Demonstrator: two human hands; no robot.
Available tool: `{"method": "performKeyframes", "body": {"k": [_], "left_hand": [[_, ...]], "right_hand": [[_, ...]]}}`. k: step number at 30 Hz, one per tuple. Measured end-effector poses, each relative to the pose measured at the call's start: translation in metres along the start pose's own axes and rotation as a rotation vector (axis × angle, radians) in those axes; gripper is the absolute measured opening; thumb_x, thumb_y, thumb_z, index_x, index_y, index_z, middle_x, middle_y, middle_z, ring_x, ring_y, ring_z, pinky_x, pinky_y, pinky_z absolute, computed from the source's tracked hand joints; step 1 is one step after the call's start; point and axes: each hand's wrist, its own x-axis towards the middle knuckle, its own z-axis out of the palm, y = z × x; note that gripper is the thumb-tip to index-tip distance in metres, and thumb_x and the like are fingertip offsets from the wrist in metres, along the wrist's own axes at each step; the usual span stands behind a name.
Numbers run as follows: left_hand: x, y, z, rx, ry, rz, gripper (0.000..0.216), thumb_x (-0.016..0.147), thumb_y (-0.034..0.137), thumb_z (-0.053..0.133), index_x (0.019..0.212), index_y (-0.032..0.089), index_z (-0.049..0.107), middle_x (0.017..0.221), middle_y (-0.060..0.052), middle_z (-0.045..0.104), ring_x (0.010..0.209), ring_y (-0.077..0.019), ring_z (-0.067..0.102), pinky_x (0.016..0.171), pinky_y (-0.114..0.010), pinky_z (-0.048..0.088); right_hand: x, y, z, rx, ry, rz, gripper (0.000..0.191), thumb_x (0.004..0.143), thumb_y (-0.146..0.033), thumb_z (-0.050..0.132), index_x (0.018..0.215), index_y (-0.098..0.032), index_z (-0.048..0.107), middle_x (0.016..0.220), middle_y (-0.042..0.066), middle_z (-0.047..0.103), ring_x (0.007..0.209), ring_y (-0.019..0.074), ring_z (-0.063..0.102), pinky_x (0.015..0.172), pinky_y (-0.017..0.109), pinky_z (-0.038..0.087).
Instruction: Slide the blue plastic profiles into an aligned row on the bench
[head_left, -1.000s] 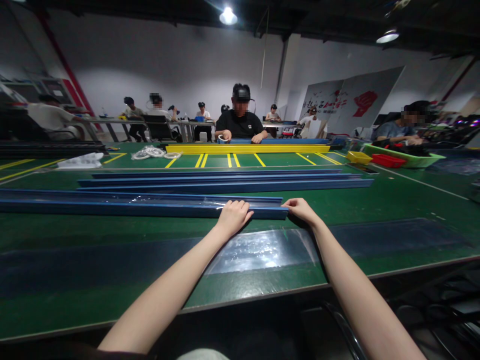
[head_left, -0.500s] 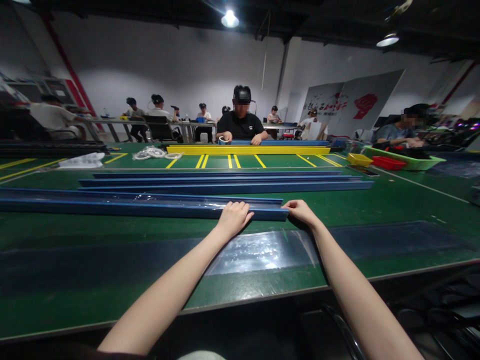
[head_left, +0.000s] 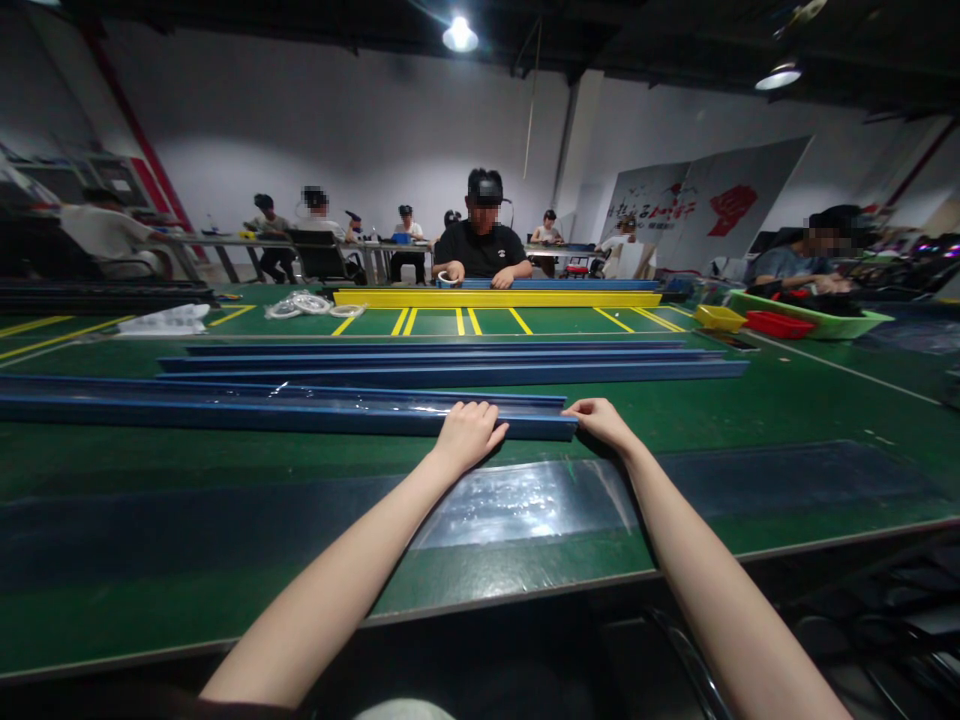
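Note:
A long blue rail [head_left: 262, 412] wrapped in shiny clear film lies across the green table [head_left: 150, 470] in front of me. My left hand [head_left: 466, 434] rests on the rail's near edge close to its right end, fingers curled over it. At the rail's right end my right hand [head_left: 602, 421] has its fingers closed against the end face. A sheet of clear film [head_left: 525, 502] lies flat on the table just below both hands.
Several more blue rails [head_left: 450, 362] lie parallel farther back. Beyond them sit a yellow rail [head_left: 495, 298], tape rolls [head_left: 307, 305], and a person in black working opposite. Yellow, red and green trays [head_left: 780, 320] stand at the right. Other people sit at tables behind.

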Motion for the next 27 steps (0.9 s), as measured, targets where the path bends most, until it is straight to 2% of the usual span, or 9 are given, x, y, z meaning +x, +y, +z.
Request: {"method": "performKeyframes", "body": {"k": [11, 16, 27], "left_hand": [[-0.0002, -0.0012, 0.0009, -0.013, 0.043, -0.006, 0.026, 0.083, 0.038, 0.042, 0.083, 0.015, 0.054, 0.090, -0.008, 0.055, 0.081, -0.0189, 0.050, 0.065, -0.029, 0.034], [-0.0001, -0.0025, 0.0013, -0.033, 0.067, 0.013, 0.024, 0.083, 0.039, 0.044, 0.087, 0.017, 0.053, 0.088, -0.006, 0.055, 0.083, -0.0191, 0.049, 0.066, -0.029, 0.033], [0.0020, -0.0054, 0.0015, -0.075, 0.058, -0.014, 0.026, 0.081, 0.041, 0.046, 0.077, 0.017, 0.055, 0.079, -0.003, 0.058, 0.077, -0.0164, 0.051, 0.067, -0.029, 0.030]], "right_hand": [[0.0005, -0.0013, 0.0005, -0.032, 0.010, -0.017, 0.028, 0.060, -0.041, 0.055, 0.060, -0.014, 0.064, 0.059, 0.005, 0.062, 0.057, 0.0135, 0.052, 0.054, 0.023, 0.037], [0.0000, -0.0023, 0.0002, -0.010, 0.005, 0.001, 0.027, 0.059, -0.040, 0.056, 0.059, -0.014, 0.064, 0.057, 0.005, 0.061, 0.056, 0.0134, 0.052, 0.054, 0.023, 0.038], [0.0002, -0.0015, -0.0001, -0.008, 0.001, 0.001, 0.028, 0.060, -0.039, 0.058, 0.062, -0.013, 0.065, 0.057, 0.006, 0.062, 0.056, 0.0134, 0.052, 0.053, 0.023, 0.038]]}}
